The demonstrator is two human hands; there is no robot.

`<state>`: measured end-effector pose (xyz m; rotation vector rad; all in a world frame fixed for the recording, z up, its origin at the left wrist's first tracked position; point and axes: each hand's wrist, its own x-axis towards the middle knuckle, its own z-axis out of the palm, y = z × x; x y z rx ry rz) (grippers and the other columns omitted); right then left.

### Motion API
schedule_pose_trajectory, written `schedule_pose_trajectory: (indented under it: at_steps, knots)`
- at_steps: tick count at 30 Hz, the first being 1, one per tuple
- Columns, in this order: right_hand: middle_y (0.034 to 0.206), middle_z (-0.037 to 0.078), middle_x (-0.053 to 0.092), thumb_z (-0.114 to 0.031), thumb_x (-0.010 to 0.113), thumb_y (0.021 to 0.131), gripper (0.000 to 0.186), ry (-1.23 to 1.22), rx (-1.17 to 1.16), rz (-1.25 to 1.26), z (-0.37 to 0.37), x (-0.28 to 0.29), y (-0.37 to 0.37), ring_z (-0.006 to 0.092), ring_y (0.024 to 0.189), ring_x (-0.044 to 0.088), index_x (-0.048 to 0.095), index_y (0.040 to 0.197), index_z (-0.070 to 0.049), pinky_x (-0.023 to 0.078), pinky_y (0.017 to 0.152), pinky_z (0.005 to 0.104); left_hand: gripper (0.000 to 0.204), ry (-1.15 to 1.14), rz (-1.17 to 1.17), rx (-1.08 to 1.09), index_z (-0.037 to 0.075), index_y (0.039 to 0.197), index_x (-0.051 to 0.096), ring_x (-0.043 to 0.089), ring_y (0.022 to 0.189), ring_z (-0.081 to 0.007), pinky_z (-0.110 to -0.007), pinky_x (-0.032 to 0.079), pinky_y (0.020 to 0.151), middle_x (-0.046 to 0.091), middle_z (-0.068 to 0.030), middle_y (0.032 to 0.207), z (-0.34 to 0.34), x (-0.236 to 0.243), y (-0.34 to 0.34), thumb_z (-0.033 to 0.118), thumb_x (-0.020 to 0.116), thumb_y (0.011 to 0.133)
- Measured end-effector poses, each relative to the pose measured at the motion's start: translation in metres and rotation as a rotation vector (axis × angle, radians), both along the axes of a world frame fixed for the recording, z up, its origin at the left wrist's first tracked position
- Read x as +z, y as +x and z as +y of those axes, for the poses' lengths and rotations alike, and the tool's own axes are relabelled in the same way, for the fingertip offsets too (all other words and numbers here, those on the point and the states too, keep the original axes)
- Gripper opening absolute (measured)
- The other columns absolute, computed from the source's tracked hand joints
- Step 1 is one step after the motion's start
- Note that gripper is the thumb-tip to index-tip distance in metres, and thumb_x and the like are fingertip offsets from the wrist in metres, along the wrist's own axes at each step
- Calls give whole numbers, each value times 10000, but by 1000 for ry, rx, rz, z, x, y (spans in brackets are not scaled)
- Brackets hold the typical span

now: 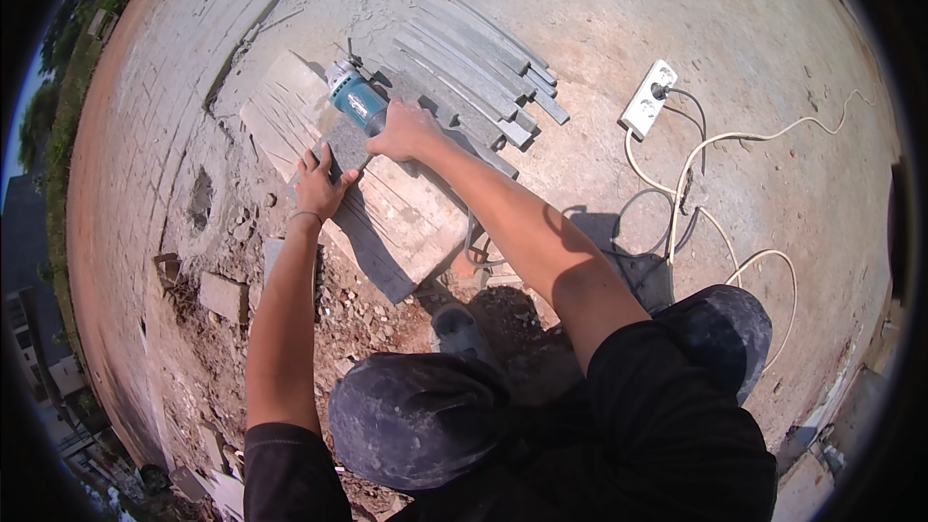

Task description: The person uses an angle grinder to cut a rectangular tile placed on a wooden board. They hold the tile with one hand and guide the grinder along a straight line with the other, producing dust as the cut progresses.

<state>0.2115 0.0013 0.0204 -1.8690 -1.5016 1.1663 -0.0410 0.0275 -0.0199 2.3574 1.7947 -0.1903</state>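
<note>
The cord point(469, 244) looping by the near side of the slab point(420, 205) could snag and jerk the grinder point(356, 104), and a kick might reach the left hand point(321, 186), since it lies so close. That hand rests palm down, fingers spread, at the stone's point(346, 147) edge, its arm reaching almost straight ahead. Beyond it, the right hand point(406, 132) wraps the grinder's rear above the slab's far part, forearm slanting in from the right, short of the grey strips point(469, 60).

One grinder point(359, 102), one power strip point(644, 108), one plug point(660, 92).
</note>
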Motion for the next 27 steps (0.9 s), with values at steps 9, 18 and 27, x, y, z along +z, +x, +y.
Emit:
schedule_pose_trajectory:
  at_steps: [9,18,27]
  knots:
    - [1135,319,643,-394,764,615,801,22,-18,-12,-8,1,3,421,1076,646,547,1202,106,519,942,426,937,6,-8,-8,104,1520,328,272,1408,-435,-653,347,1031,281,-259,1525,-1,1,1,640,645,819]
    - [1116,310,654,-386,762,617,770,9,-12,-15,-17,5,7,406,1064,655,566,1175,107,524,929,417,932,1,-7,-21,91,1516,328,282,1401,-445,-607,365,1048,296,-262,1516,0,5,2,624,650,823]
    - [1133,317,645,-366,746,632,778,-21,8,-25,-27,7,12,404,1077,650,540,1204,120,524,930,409,922,-3,25,-22,86,1513,335,278,1408,-469,-531,367,1083,287,-299,1522,-1,9,5,625,642,832]
